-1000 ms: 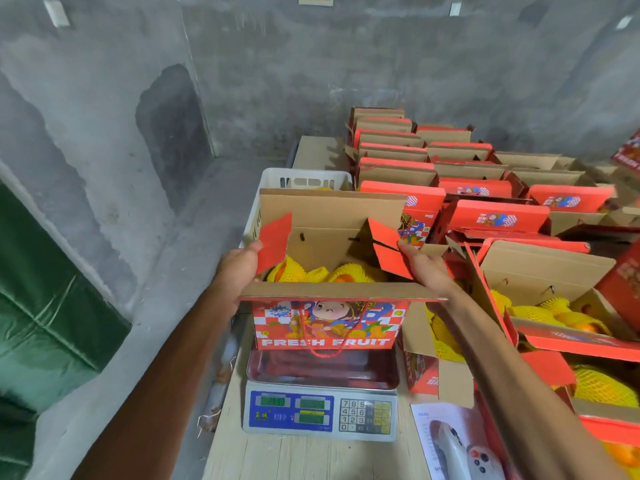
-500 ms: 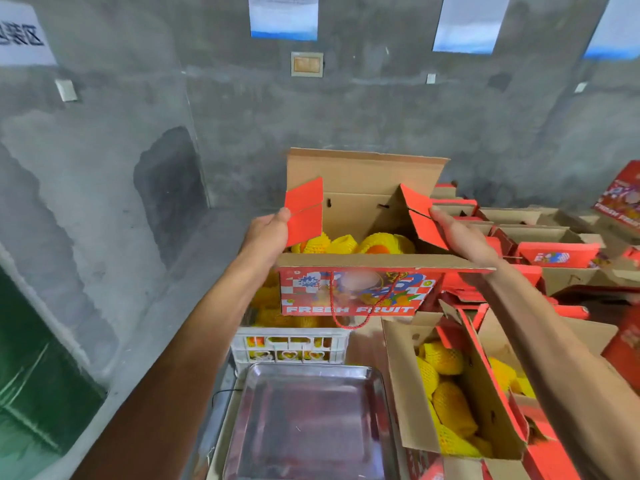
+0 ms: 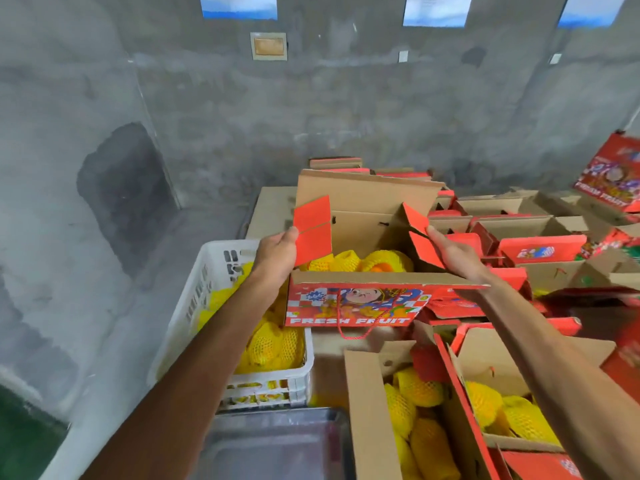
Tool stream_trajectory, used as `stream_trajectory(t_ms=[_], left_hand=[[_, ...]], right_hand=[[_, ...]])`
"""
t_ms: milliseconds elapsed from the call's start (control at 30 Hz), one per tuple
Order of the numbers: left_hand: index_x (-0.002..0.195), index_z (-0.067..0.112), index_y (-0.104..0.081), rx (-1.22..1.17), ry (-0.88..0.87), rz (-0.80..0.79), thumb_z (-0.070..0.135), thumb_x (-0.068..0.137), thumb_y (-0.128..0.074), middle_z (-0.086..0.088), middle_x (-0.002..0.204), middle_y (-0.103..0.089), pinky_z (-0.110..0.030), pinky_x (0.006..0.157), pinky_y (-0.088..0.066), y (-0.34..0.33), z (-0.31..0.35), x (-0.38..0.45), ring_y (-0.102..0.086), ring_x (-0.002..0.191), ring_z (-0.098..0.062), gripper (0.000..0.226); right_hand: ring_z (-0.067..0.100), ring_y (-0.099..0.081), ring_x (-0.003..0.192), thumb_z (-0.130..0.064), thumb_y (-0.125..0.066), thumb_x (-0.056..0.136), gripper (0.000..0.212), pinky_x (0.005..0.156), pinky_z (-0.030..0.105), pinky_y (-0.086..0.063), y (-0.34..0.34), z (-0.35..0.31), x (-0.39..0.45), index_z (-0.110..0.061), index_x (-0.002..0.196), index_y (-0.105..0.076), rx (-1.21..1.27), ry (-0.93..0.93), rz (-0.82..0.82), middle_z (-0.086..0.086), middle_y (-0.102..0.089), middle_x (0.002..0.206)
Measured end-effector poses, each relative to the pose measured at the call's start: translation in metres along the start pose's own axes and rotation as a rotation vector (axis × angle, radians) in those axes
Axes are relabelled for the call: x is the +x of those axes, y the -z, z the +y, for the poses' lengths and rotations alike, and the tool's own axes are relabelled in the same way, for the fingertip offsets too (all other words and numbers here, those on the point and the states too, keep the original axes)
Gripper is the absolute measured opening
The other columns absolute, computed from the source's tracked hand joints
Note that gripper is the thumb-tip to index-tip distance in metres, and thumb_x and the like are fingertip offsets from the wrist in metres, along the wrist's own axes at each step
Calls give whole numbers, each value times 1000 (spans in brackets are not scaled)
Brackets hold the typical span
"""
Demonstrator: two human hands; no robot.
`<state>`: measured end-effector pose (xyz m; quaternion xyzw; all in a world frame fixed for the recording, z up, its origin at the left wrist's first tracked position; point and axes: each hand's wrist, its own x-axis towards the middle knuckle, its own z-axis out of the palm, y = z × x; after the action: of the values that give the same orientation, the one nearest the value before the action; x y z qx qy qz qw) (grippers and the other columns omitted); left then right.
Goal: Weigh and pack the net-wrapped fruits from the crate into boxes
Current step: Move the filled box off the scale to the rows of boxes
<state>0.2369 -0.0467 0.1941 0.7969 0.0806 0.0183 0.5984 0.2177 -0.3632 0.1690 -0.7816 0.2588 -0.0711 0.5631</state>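
Hands, left hand (image 3: 277,254) and right hand (image 3: 457,252), grip "FRESH FRUIT" box (image 3: 356,306) by its ends.

We face a rough grey concrete wall (image 3: 346,109) with blotchy, uneven staining, meeting a second grey wall (image 3: 52,168) at a corner on our left. A dark, irregular patch (image 3: 121,192) marks that side wall low down. Three blue-and-white paper notices (image 3: 239,5) hang along the top edge, cut off by the frame, and a small beige plate (image 3: 268,46) sits just beneath the leftmost one. A strip of grey concrete floor (image 3: 204,223) runs toward the corner. At lower left a green surface (image 3: 24,441) shows. Light is soft and even.
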Motion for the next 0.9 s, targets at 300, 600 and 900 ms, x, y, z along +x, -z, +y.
stream_trajectory(t_ms=[300,600,900], left_hand=[[85,18,-67,32,-41,-81,35,106,-48,3,74,-64,-23,54,-39,-65,-11,25,-57,62,-10,33],[96,13,-67,62,26,-68,35,106,-48,-7,87,-65,-29,64,-44,-90,-25,41,-60,72,-24,31],[85,17,-66,-15,89,-90,38,104,-50,-2,83,-68,-27,63,-47,-87,-31,49,-62,67,-19,32]], right_hand=[[32,-68,104,-77,-58,85,71,105,47,-48,20,57,56,-13,110,-74,-24,-82,-20,10,-73,109],[15,-66,81,-83,-59,75,60,74,33,-45,20,90,75,-25,78,-72,-88,-88,-37,-9,-72,84],[25,-71,88,-66,-73,80,49,82,37,-53,22,85,83,-17,85,-76,27,-102,-44,1,-77,84]])
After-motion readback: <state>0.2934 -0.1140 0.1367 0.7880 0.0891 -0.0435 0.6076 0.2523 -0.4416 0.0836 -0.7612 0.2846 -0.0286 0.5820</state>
